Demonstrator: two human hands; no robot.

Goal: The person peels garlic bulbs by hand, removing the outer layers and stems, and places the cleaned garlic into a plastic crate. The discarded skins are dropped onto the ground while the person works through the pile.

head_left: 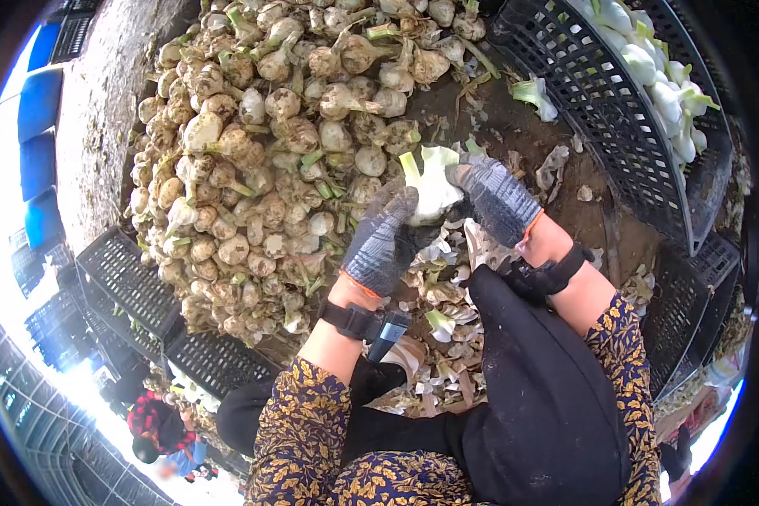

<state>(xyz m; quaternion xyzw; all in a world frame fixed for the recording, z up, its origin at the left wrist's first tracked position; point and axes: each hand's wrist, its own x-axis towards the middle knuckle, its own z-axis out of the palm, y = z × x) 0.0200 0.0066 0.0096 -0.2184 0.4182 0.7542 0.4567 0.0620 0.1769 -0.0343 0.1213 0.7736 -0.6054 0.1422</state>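
Between my two gloved hands is a white garlic bulb [434, 192] with a short cut green stem and a flap of pale skin standing up at its top. My left hand [383, 238], in a dirty grey glove, grips the bulb from the left. My right hand [502, 201], gloved the same way, has its fingertips closed on the bulb's right edge by the loose skin. Both hands' undersides are hidden. Just beyond them lies a large heap of soil-stained garlic [253, 169] with trimmed stems. Papery peelings [434, 278] cover the ground below the hands.
At the upper right a tilted black crate [599, 110] holds clean white garlic bulbs [662, 84]. A single bulb [535, 97] lies beside it. More black crates [131, 278] stand at the left and lower right. Another person [164, 426] in a red checked top is at the lower left.
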